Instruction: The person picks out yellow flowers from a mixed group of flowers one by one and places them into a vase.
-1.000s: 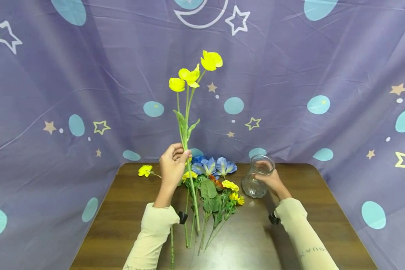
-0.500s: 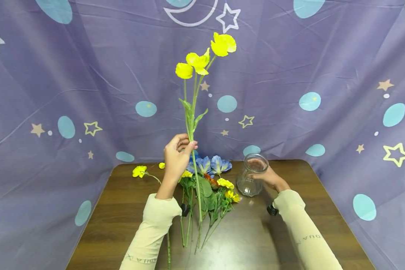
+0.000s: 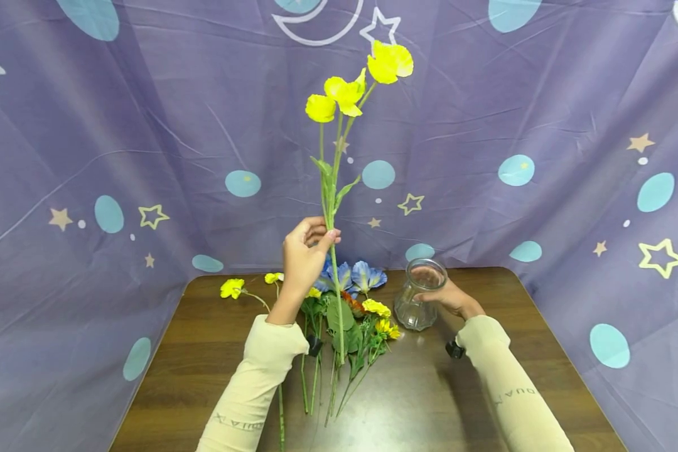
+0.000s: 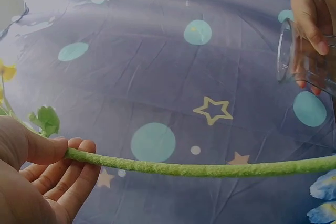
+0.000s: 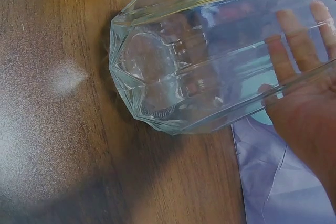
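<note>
My left hand (image 3: 305, 257) pinches the green stem (image 4: 210, 169) of a yellow artificial flower (image 3: 344, 94) between thumb and fingers. Three yellow blooms top this upright stem, and its lower end hangs over the flowers on the table. On the right, my right hand (image 3: 451, 297) grips a clear glass vase (image 3: 417, 312) around its neck. Through the glass in the right wrist view, the fingers (image 5: 296, 40) show curled behind the vase. The vase stands upright near the back of the table, and I see no stems in it.
Blue flowers (image 3: 367, 276), a yellow carnation-like bloom (image 3: 376, 307) and green leaves (image 3: 341, 314) lie mid-table, stems toward me. Another yellow flower (image 3: 232, 288) lies at the left. A patterned purple cloth (image 3: 457, 138) hangs behind the brown table (image 3: 486, 376).
My left hand has risen and moved right with the yellow flower, nearer the vase's side. The right hand keeps its grip on the vase. The head view has shifted slightly.
</note>
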Tool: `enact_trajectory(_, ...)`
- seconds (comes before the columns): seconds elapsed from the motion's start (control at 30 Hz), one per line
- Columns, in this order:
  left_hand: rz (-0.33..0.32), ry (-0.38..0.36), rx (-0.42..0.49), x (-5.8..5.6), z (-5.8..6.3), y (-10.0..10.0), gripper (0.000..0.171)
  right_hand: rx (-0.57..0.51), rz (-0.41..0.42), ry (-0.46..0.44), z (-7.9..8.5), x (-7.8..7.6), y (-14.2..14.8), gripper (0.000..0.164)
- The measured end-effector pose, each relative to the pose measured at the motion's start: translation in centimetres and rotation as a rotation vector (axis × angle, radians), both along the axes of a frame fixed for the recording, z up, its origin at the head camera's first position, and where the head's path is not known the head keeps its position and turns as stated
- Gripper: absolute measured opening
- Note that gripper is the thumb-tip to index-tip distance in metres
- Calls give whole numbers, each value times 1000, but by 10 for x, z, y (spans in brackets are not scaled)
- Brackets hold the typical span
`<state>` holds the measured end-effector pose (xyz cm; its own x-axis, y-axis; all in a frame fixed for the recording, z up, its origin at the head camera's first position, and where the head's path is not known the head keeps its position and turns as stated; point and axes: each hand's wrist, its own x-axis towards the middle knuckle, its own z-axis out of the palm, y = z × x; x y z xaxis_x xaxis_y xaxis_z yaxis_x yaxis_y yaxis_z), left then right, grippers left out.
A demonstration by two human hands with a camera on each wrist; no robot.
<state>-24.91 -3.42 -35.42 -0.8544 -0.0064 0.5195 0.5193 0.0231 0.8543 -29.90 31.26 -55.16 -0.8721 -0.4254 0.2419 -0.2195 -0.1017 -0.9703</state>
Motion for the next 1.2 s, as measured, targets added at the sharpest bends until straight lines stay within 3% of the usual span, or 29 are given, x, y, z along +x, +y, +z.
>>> enact_trajectory(0.43, -29, 138, 50, -6, 42, 17, 19, 7, -22, 16, -1, 3, -2, 66)
enact_trajectory(0.57, -17, 195, 63, -14, 51, 25, 17, 0, -21, 23, 0, 4, -3, 65)
enact_trajectory(0.83, -14, 217, 100, -31, 58, 42, 17, -4, -23, 23, 0, 4, -3, 63)
enact_trajectory(1.2, -32, 213, 138, -46, 56, 65, 17, 26, -52, -19, 2, 5, -5, 68)
